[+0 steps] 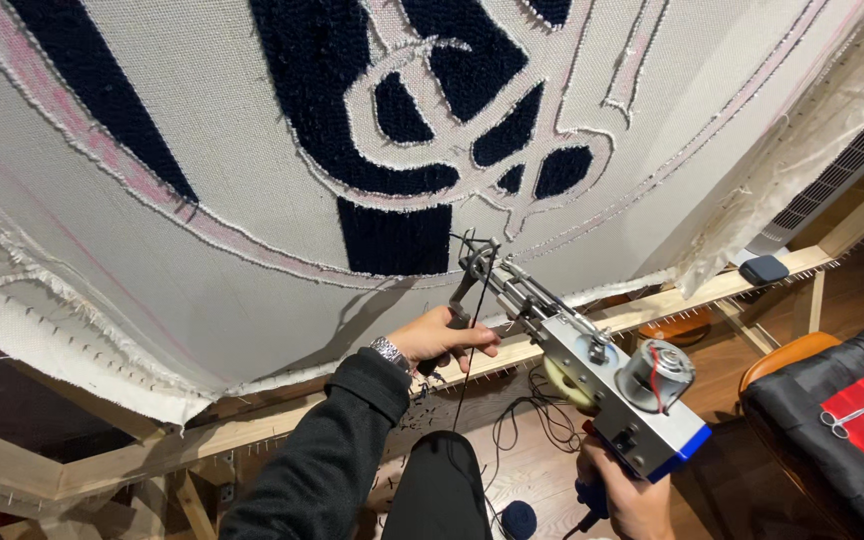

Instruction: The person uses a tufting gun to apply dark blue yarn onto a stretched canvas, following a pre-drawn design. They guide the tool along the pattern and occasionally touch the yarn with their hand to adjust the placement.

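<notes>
The tufting gun [592, 375] looks heavy and rigid (motor and metal body behind the needle), so it wants two grips: the right hand [627, 500] is wrapped round its blue rear handle, the left hand [442, 338] curled round the front grip, just below the stretched cloth [202, 230].

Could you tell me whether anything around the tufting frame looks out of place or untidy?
Mostly tidy. The cloth's lower edge is frayed, loose cables tangle on the floor, and scissors lie on a chair cushion.
</notes>
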